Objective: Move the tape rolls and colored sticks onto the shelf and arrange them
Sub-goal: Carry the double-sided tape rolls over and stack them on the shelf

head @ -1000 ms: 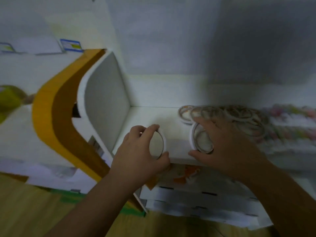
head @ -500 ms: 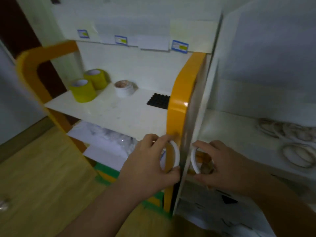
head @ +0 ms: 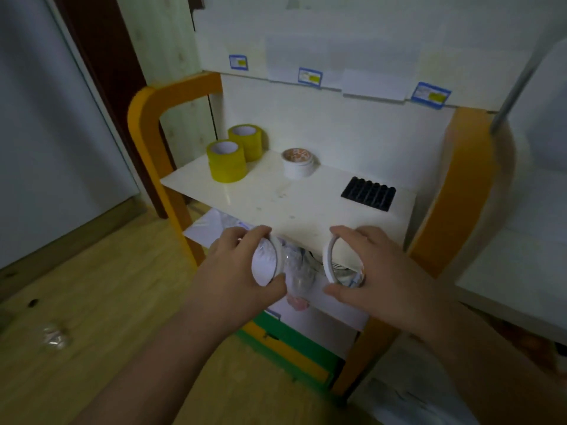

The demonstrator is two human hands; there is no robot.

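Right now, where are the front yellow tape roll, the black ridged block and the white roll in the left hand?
front yellow tape roll (head: 227, 167), head view, outer side wall
black ridged block (head: 368, 194), head view, ridged top
white roll in the left hand (head: 277, 251), head view, rim

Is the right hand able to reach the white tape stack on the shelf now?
Probably not as things stand: the right hand already holds a thin white tape roll. The shelf surface between it and the white tape stack looks bare, so only the occupied grip is a hindrance.
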